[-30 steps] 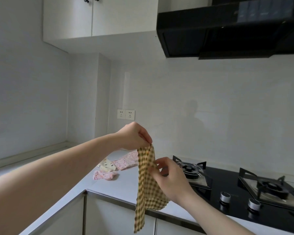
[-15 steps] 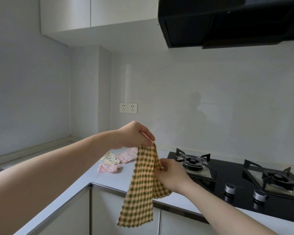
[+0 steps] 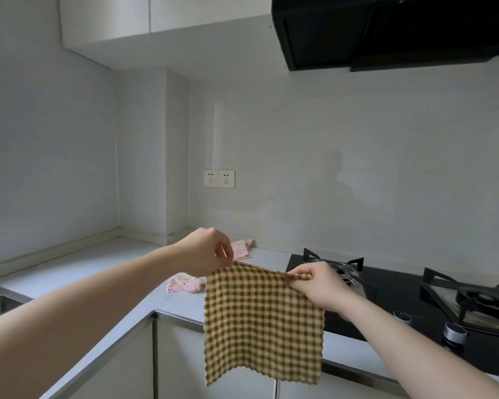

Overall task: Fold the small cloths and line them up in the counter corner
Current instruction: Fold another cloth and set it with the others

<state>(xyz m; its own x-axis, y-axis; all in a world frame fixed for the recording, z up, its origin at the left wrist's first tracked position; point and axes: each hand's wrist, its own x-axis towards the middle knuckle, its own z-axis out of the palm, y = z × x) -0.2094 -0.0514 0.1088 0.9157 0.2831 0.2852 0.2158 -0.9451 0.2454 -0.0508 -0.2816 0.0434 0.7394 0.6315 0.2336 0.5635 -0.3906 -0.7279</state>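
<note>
Head view shows a green-and-cream checked cloth [image 3: 262,323] held up in the air above the front edge of the worktop [image 3: 78,272], spread flat and hanging free from its top edge. The left hand [image 3: 205,251] pinches the upper left corner between thumb and fingertips, and the right hand [image 3: 314,286] pinches the upper right corner the same way, so the top hem is drawn fairly taut between them while the bottom hem hangs loose and slightly wavy. By my judgement this is the opening-out step: the cloth is squared and ready, but no fold is in it yet. The next move calls for bringing the two held corners together, or lowering the cloth onto the worktop and folding it in half there, keeping the edges matched so the checks line up. Behind the hands, two pink patterned cloths lie on the worktop: one [image 3: 185,285] crumpled just below the left wrist, another [image 3: 242,249] nearer the wall; a cream piece seems to lie against the nearer one, though the arm hides most of it. These look unfolded, so most of the task appears to be still ahead. The gas hob [image 3: 401,298] sits close on the right, and the hanging hem should stay off it.
</note>
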